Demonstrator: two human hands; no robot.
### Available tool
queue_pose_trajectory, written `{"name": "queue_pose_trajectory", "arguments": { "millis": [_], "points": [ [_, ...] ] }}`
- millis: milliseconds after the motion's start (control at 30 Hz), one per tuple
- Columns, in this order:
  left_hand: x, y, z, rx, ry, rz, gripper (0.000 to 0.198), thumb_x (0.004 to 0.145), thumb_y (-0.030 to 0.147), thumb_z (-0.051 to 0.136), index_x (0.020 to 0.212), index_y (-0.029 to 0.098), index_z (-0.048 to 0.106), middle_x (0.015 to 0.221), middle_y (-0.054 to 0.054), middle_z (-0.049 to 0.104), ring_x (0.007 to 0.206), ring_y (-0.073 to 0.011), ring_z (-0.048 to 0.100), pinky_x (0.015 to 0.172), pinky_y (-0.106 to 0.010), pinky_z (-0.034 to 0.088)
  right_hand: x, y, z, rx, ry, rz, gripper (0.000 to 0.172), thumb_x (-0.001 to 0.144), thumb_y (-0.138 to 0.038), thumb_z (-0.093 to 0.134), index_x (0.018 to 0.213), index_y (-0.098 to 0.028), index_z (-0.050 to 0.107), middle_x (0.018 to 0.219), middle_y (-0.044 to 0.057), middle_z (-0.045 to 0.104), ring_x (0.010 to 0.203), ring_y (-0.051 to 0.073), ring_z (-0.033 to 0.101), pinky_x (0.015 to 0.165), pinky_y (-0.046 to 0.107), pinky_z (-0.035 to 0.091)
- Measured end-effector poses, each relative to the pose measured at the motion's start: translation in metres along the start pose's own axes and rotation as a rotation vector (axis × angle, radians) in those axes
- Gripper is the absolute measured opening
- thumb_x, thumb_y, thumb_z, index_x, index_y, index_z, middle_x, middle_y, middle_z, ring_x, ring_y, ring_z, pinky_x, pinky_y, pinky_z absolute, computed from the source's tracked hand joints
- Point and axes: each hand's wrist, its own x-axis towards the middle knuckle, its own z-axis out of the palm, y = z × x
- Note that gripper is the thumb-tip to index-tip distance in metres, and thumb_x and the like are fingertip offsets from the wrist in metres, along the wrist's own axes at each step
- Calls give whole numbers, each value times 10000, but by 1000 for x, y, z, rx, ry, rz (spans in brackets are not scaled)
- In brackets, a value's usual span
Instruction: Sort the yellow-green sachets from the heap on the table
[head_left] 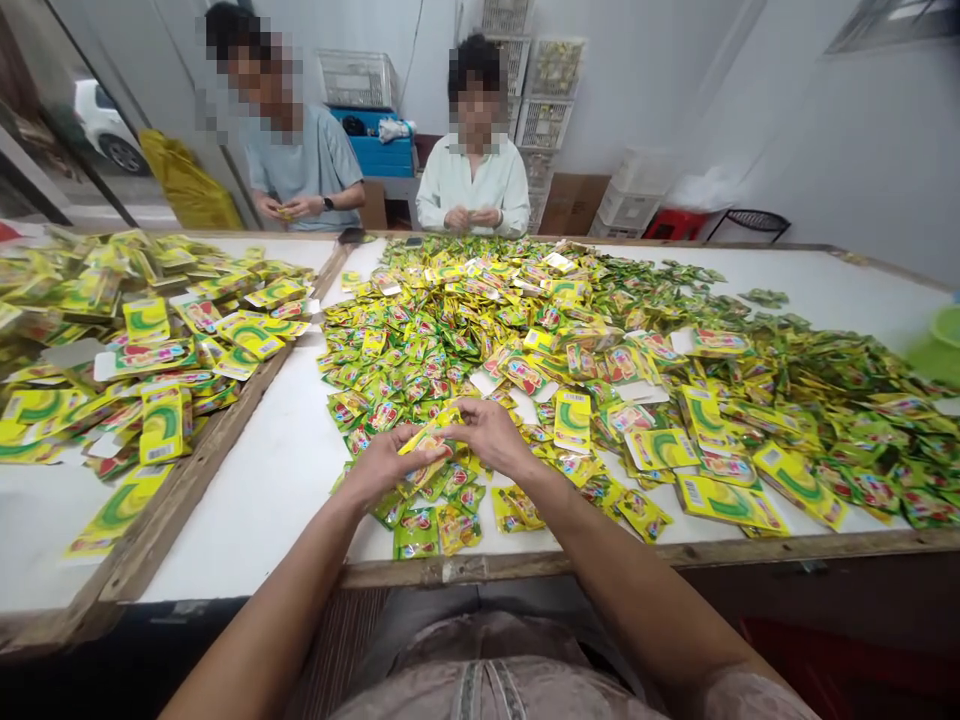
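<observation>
Between my two hands, just above the near edge of the pile, is a small yellow carton (pixel 430 441). My left hand (pixel 384 464) grips its lower left end, thumb along the front face. The fingers of my right hand (pixel 480 432) close on its upper right end. Beneath and around the hands lie small yellow and green candy packets (pixel 416 532) with red fruit pictures. Flat yellow cartons (pixel 573 420) are scattered to the right of my right hand. Whether the held carton has anything inside is hidden.
A wooden divider strip (pixel 202 470) runs along the table on the left. Past it, yellow cartons (pixel 165 420) are heaped. Two people (pixel 304 165) sit across the table, hands at the far edge. White crates (pixel 551 95) are stacked behind them. A wooden rim (pixel 525 568) borders my side.
</observation>
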Motion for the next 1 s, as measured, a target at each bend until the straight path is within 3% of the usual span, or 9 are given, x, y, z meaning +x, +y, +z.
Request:
{"name": "queue_pose_trajectory", "arguments": {
  "millis": [100, 267, 300, 400, 467, 600, 700, 833, 1000],
  "points": [
    [4, -5, 0, -82, -5, -48, 448, 610, 455, 741, 963, 183, 706, 940, -47, 713, 805, -207, 645, 729, -290, 491, 1, 4, 4, -89, 7, -32, 330, 699, -473, 650, 574, -179, 564, 524, -50, 409, 533, 100, 372, 508, 217, 294],
    [4, -16, -8, -280, 61, -143, 425, 594, 386, 766, 943, 151, 703, 874, -65, 724, 709, -202, 657, 670, -302, 514, -33, 10, -4, -210, 117, -89, 231, 808, -374, 575, 934, -183, 611, 794, 36, 588, 694, 151, 529, 660, 265, 416],
    [5, -16, -10, -318, 115, -153, 428, 584, 378, 772, 932, 139, 699, 832, -66, 725, 664, -193, 653, 634, -294, 513, -41, 11, -5, -255, 72, -124, 217, 824, -352, 557, 951, -183, 608, 826, 52, 611, 747, 166, 553, 704, 280, 426],
    [9, -17, -15, -374, 287, -155, 446, 545, 356, 793, 907, 117, 691, 743, -54, 719, 571, -163, 632, 562, -259, 494, -56, 16, -4, -430, -234, -281, 291, 772, -275, 608, 1049, -187, 598, 1034, 101, 642, 967, 228, 564, 838, 342, 415],
    [12, -18, -16, -370, 334, -141, 457, 540, 356, 797, 912, 113, 690, 746, -53, 721, 571, -161, 634, 563, -253, 493, -57, 20, 2, -526, -329, -327, 315, 760, -178, 580, 1075, -182, 598, 1080, 113, 641, 1018, 241, 553, 867, 361, 399],
    [12, -20, -12, -340, 339, -110, 487, 572, 383, 780, 969, 118, 682, 817, -76, 731, 636, -191, 660, 589, -268, 505, -41, 29, 5, -440, -116, -136, 212, 851, -178, 444, 939, -202, 635, 768, 50, 654, 768, 188, 590, 742, 306, 428],
    [10, -20, -9, -323, 320, -109, 489, 585, 398, 772, 980, 126, 676, 873, -90, 731, 685, -208, 671, 624, -286, 516, -32, 30, -6, -137, 67, 89, 187, 850, -312, 470, 937, -223, 609, 556, -32, 469, 542, 144, 477, 588, 272, 431],
    [8, -17, -3, -224, 244, -116, 458, 600, 435, 749, 941, 136, 691, 883, -87, 730, 715, -224, 673, 651, -305, 517, -28, 30, -21, 337, 92, 255, 308, 756, -407, 580, 1013, -238, 570, 546, -74, 295, 489, 112, 356, 499, 253, 436],
    [4, -9, 2, -52, 104, -63, 382, 632, 438, 715, 919, 185, 721, 956, -51, 722, 880, -249, 655, 776, -318, 504, -17, 31, -13, 464, 346, 242, 383, 627, -482, 690, 860, -207, 561, 528, -69, 395, 500, 109, 393, 486, 239, 375]
  ]
}}
